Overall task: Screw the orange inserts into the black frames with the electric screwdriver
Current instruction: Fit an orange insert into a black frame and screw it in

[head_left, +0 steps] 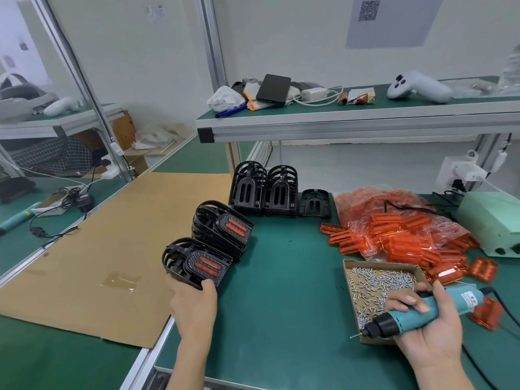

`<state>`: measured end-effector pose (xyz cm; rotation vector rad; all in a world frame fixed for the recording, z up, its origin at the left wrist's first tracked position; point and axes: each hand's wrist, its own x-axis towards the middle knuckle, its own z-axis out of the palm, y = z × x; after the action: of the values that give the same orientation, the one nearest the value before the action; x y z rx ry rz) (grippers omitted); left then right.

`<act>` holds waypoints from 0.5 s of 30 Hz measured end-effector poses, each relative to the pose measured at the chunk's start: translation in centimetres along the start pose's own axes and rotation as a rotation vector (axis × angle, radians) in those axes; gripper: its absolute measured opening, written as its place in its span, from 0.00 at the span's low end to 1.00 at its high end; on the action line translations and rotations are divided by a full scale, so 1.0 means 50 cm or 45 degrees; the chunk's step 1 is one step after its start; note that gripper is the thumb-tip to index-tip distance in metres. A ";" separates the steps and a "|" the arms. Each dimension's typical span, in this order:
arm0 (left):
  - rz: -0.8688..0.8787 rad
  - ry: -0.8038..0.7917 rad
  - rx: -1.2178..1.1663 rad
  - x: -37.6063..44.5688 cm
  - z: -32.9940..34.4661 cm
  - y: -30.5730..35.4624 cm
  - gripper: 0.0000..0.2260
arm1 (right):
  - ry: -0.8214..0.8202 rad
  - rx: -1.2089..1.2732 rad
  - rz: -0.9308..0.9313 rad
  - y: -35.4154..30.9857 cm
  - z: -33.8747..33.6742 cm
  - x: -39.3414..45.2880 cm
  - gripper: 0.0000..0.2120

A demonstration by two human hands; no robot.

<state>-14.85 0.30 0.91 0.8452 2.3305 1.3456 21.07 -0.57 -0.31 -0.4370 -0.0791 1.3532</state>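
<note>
My right hand (427,330) lies palm up, nearest me, its grip clamped round the teal screwdriver (413,315), whose black tip points left with a screw on the bit. Under it sits a cardboard tray (357,266) of loose screws (374,280) on the green table (287,291). My left hand (194,302) has its grip closed on the near edge of a stack of black frames (197,263), the top one already fitted with an orange insert; thumb on the right, fingers round the left. Just behind it I see a second fitted stack (222,229). To the right, loose orange inserts (394,243) spill from a clear bag (374,201), beside a pale green box (492,223). Farther back stand empty frames (264,190). A cardboard sheet (98,249) lies left. Above, the shelf (337,119) holds a white controller (416,87).
</note>
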 end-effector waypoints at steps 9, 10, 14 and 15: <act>0.654 0.054 -0.376 -0.088 0.041 0.092 0.12 | 0.034 0.048 0.027 -0.011 -0.010 -0.002 0.12; 0.736 -0.011 -0.379 -0.089 0.060 0.114 0.09 | 0.037 0.051 0.031 -0.012 -0.010 -0.003 0.11; 0.996 -0.283 -0.194 -0.069 0.159 0.212 0.06 | 0.060 0.066 0.036 -0.011 -0.010 -0.008 0.13; 1.090 -0.304 -0.049 -0.057 0.191 0.234 0.10 | 0.059 0.064 0.032 -0.011 -0.010 -0.008 0.14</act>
<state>-3.61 9.42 6.13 1.9991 1.7877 1.4395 21.62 -1.15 -0.49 -0.4279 -0.0010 1.3661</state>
